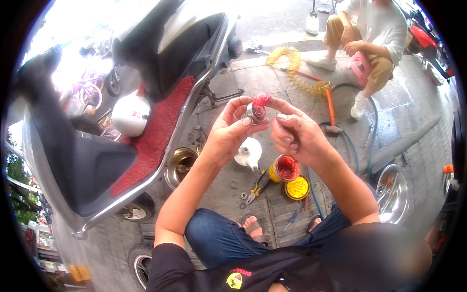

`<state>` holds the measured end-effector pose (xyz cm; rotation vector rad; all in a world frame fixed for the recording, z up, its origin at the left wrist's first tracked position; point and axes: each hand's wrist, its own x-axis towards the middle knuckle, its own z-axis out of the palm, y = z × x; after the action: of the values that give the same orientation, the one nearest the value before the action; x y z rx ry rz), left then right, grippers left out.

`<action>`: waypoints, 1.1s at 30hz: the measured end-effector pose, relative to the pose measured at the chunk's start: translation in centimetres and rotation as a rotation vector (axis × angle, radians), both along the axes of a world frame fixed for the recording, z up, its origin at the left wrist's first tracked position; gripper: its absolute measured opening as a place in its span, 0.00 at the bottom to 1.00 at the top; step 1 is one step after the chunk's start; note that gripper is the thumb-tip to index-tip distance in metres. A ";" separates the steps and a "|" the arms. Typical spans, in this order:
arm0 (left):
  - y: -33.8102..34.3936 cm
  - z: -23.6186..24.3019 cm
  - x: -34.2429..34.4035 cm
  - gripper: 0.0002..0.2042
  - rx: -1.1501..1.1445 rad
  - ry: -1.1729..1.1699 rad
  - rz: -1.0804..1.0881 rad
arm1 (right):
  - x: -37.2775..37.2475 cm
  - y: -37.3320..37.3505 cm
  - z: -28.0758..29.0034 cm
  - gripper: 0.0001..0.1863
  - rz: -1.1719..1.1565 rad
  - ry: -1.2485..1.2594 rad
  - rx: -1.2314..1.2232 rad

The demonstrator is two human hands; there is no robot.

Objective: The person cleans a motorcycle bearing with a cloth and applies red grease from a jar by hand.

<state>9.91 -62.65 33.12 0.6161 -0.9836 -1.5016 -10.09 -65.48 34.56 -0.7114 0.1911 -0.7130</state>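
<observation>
In front of me my left hand pinches a small metal ring-shaped part, which looks like a bearing, between thumb and fingers. Bright red grease coats its opening and bulges above its top. The index finger of my right hand reaches across to the grease, and its other fingers curl toward the palm; whatever they may enclose is hidden. Dark smudges mark my fingertips. Below my right hand stands an open tub of red grease, beside a round yellow lid.
A scooter with a red mat stands left. A pale round metal cover, pliers and a metal bowl-like part lie on the paving. A coiled yellow hose lies ahead, near a seated person. A shiny wheel is at right.
</observation>
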 end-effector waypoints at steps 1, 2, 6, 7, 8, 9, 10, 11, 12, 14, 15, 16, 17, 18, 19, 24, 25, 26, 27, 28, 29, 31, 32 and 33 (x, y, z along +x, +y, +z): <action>0.0 0.1 -0.3 0.24 -0.004 0.002 0.007 | 0.1 0.1 -0.1 0.25 -0.006 0.014 -0.008; 0.1 0.2 -0.4 0.24 -0.008 0.004 0.015 | 0.1 0.2 -0.2 0.25 -0.011 0.027 -0.016; 0.3 0.3 -0.1 0.23 -0.002 0.014 0.010 | 0.7 0.7 -0.5 0.25 -0.057 0.099 -0.095; 0.3 0.2 -0.1 0.23 -0.005 0.017 0.010 | 0.7 0.7 -0.6 0.26 -0.060 0.115 -0.108; 0.3 0.2 0.0 0.22 -0.009 0.020 0.009 | 0.7 0.8 -0.6 0.26 -0.063 0.130 -0.120; 0.2 0.1 0.0 0.22 -0.012 0.018 0.015 | 0.8 0.7 -0.7 0.26 -0.066 0.145 -0.133; 0.2 0.0 0.0 0.22 -0.013 0.018 0.020 | 0.8 0.7 -0.8 0.26 -0.093 0.186 -0.219; 0.2 0.0 0.0 0.22 -0.015 0.019 0.024 | 0.9 0.6 -1.1 0.26 -0.121 0.228 -0.305; 0.2 0.1 0.1 0.22 -0.014 0.023 0.019 | 0.9 0.6 -1.1 0.26 -0.148 0.269 -0.391; 0.4 0.1 0.2 0.21 -0.009 0.031 0.012 | 1.3 0.8 -1.2 0.25 -0.199 0.299 -0.466; 0.5 0.0 0.3 0.21 -0.003 0.035 0.008 | 1.4 0.9 -1.2 0.24 -0.225 0.314 -0.504; 0.5 -0.1 0.5 0.21 0.003 0.037 0.005 | 1.3 0.9 -1.2 0.24 -0.240 0.364 -0.605; 0.6 -0.1 0.7 0.21 0.010 0.039 0.002 | 1.1 0.8 -1.1 0.23 -0.256 0.414 -0.706; 0.6 -0.2 0.9 0.21 0.015 0.055 -0.017 | 0.9 0.7 -0.9 0.23 -0.272 0.464 -0.807; 0.6 -0.3 1.0 0.21 0.019 0.070 -0.039 | 0.6 0.5 -0.8 0.22 -0.218 0.405 -0.710; 0.6 -0.6 1.2 0.23 0.034 0.125 -0.117 | -0.5 -0.3 -0.6 0.23 -0.128 0.215 -0.410; 0.7 -0.5 1.3 0.23 0.032 0.125 -0.115 | -0.3 -0.2 -0.7 0.23 -0.126 0.187 -0.362; 0.8 -0.5 1.3 0.24 0.029 0.126 -0.113 | -0.1 -0.1 -0.7 0.24 -0.122 0.194 -0.343; 0.8 -0.5 1.4 0.24 0.035 0.115 -0.113 | 0.0 0.0 -0.8 0.24 -0.109 0.170 -0.310; 0.8 -0.6 1.5 0.24 0.039 0.105 -0.111 | 0.1 0.0 -0.9 0.24 -0.094 0.147 -0.277; 0.9 -0.6 1.5 0.25 0.043 0.095 -0.109 | 0.2 0.0 -1.1 0.24 -0.078 0.124 -0.245; 0.9 -0.4 1.4 0.25 0.041 0.068 -0.102 | 0.4 0.0 -1.4 0.24 -0.070 0.129 -0.257; 1.0 -0.3 1.4 0.25 0.040 0.056 -0.098 | 0.5 0.0 -1.5 0.25 -0.065 0.132 -0.264; 1.0 -0.3 1.4 0.25 0.041 0.048 -0.097 | 0.5 0.1 -1.5 0.24 -0.071 0.155 -0.290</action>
<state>11.30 -61.70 32.79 0.5659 -0.9597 -1.6177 -9.58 -65.41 33.09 -1.0421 0.2585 -0.7619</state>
